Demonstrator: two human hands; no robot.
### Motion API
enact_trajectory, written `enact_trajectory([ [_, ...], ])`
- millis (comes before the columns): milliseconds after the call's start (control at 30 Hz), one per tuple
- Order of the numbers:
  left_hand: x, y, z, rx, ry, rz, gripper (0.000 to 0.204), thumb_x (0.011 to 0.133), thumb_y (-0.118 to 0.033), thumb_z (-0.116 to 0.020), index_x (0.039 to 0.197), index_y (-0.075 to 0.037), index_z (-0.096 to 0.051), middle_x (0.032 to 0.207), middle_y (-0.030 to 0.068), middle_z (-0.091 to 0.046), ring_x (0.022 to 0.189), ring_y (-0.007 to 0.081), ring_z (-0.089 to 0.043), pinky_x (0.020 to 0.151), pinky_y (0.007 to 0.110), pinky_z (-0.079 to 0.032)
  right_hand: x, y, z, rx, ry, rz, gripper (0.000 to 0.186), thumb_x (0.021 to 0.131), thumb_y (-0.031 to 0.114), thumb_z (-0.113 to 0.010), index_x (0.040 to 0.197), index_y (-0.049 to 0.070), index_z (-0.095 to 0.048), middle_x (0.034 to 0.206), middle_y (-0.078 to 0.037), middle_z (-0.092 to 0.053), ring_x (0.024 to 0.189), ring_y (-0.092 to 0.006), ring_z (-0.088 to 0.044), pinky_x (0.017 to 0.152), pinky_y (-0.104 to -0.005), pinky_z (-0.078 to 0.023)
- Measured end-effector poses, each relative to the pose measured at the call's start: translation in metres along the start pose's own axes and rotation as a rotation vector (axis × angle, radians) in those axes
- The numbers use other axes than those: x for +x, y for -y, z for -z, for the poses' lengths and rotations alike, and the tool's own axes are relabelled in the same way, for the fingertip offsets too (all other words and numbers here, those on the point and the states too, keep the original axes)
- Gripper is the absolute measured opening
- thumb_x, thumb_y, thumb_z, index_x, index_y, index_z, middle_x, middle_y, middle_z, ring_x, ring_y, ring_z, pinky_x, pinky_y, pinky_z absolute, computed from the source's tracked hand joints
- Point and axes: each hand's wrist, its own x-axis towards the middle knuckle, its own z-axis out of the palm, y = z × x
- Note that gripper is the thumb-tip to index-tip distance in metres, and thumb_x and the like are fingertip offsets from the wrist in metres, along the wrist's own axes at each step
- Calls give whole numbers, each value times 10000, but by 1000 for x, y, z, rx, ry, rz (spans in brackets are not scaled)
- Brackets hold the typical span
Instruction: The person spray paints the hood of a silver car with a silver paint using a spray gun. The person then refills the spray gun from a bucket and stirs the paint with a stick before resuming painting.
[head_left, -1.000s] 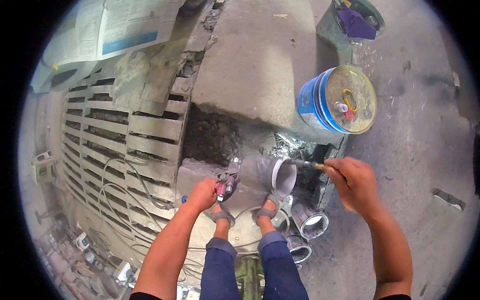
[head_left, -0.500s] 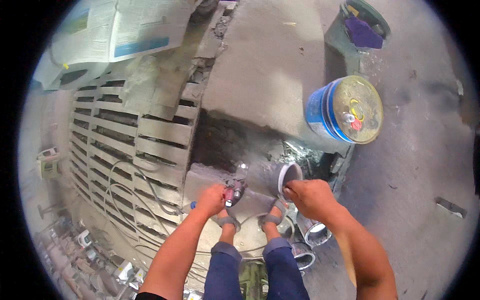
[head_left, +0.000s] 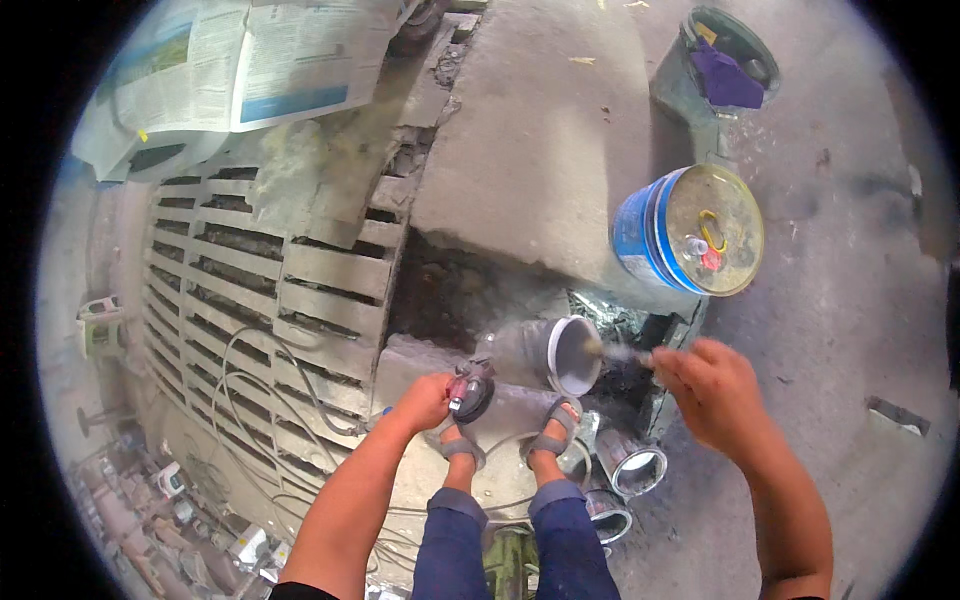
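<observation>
My left hand (head_left: 432, 398) is closed on a pink-and-silver spray gun (head_left: 465, 390). A grey cup (head_left: 530, 352) lies sideways just beside the gun, seemingly attached, its open mouth facing right. My right hand (head_left: 708, 385) is closed on a brush-like tool (head_left: 635, 355), blurred, its tip at the cup's mouth. Below the cup are my sandaled feet on pale concrete. Several open metal cylinders (head_left: 632, 465) lie right of my feet, beside a broken pit (head_left: 460, 290).
A blue drum (head_left: 688, 230) with a dusty lid stands on the concrete slab (head_left: 525, 130). Behind it is a bucket (head_left: 715, 65) with purple cloth. A slatted grate (head_left: 230, 259) with hoses spans the left, below newspapers (head_left: 295, 60). A small block (head_left: 898, 415) lies right.
My right hand moved left and down to the cup's mouth half a second ago, and is now back out to the right with the tool. My left hand still grips the gun.
</observation>
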Motion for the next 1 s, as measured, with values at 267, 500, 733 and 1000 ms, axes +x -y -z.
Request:
enact_trajectory([
  [267,3,0,3,3,-39,-4,266,898,-290,-521,855,-34,-574,820,221,-611,787,421,-580,646,439,-456,-24,-8,-23,48,63,3,134,828,153,-622,933,73,-643,677,-84,-588,581,-237,-580,513,-344,-451],
  [500,3,15,-9,47,8,52,234,896,-267,-540,873,-44,-606,786,197,-623,724,346,-598,642,411,-457,-19,-12,-7,806,-304,-615,209,910,176,-561,992,-3,-631,726,-58,-634,582,-92,-567,536,-235,-461],
  [733,0,-16,-5,-130,181,302,240,856,-262,-589,886,-32,-648,832,205,-645,735,318,-614,674,390,-464,-23,-5,-49,888,-727,-638,164,859,135,-641,933,-9,-615,765,-70,-640,612,-98,-577,549,-228,-465],
  [1000,-7,-44,-2,-291,254,328,276,868,-284,-614,816,-14,-597,640,32,-552,584,118,-478,529,297,-393,-13,4,-98,446,-682,-221,154,814,143,-665,895,24,-610,754,-111,-639,644,-184,-623,579,-293,-487],
])
